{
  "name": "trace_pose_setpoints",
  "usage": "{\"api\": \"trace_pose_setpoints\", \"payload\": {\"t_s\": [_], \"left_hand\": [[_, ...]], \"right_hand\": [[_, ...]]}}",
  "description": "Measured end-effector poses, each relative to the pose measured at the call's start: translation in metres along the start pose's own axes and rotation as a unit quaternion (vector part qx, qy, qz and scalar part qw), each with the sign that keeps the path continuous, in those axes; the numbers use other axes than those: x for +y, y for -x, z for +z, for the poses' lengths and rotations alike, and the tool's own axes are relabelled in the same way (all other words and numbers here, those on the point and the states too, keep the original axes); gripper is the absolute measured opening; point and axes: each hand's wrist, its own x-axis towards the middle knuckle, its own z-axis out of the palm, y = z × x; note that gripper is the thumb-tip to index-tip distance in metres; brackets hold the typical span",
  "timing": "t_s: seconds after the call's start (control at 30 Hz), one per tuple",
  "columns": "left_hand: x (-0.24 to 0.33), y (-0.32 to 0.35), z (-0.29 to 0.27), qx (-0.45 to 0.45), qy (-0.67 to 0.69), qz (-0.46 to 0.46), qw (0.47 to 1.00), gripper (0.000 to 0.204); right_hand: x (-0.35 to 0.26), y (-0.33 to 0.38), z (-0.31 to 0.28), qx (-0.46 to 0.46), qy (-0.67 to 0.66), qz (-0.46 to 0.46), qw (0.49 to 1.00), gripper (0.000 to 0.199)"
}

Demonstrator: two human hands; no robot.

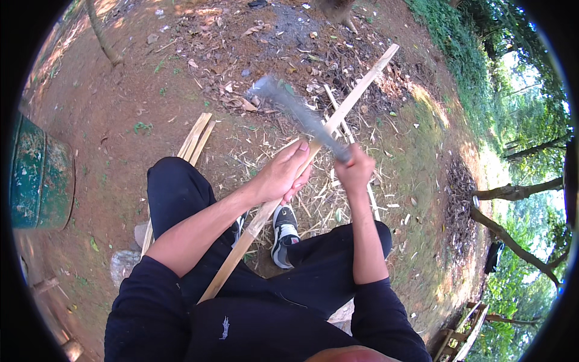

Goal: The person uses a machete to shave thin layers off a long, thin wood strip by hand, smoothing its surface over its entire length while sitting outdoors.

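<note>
My left hand [281,174] is wrapped round a long, pale bamboo strip [364,85]. The strip runs slantwise from my lap, between my knees, out to the far right. In my right hand [355,169] is the handle end of a machete [292,110]. Its grey blade is smeared by motion and points to the far left, passing over the strip just beyond my left hand. Whether blade and strip touch, I cannot tell. Several more bamboo strips [194,139] lie beside my left knee, and thin ones lie on the ground past my right hand.
Shavings [307,208] are strewn round my shoes [283,238]. A green, rusty drum [42,175] stands at the left. Dry leaves [235,96] cover the ground ahead. Thin trunks, branches [512,192] and greenery line the right. Stones [123,265] lie by my left thigh.
</note>
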Motion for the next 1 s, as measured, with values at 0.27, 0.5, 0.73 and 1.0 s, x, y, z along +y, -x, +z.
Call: {"api": "trace_pose_setpoints", "payload": {"t_s": [0.27, 0.5, 0.73, 1.0], "left_hand": [[-0.014, -0.010, -0.011, 0.029, 0.022, -0.024, 0.999, 0.041], [-0.008, -0.002, -0.004, -0.025, 0.044, -0.045, 0.998, 0.040], [-0.003, 0.002, -0.005, -0.045, 0.098, -0.043, 0.993, 0.032], [-0.011, -0.008, -0.004, -0.014, 0.131, -0.047, 0.990, 0.037]], "right_hand": [[-0.004, 0.002, -0.004, -0.061, 0.063, 0.047, 0.995, 0.012], [0.018, -0.008, -0.004, -0.017, 0.035, -0.110, 0.993, 0.013], [0.069, -0.028, -0.028, 0.076, 0.081, 0.295, 0.949, 0.023], [-0.010, -0.003, -0.020, -0.071, -0.073, 0.165, 0.981, 0.015]]}}
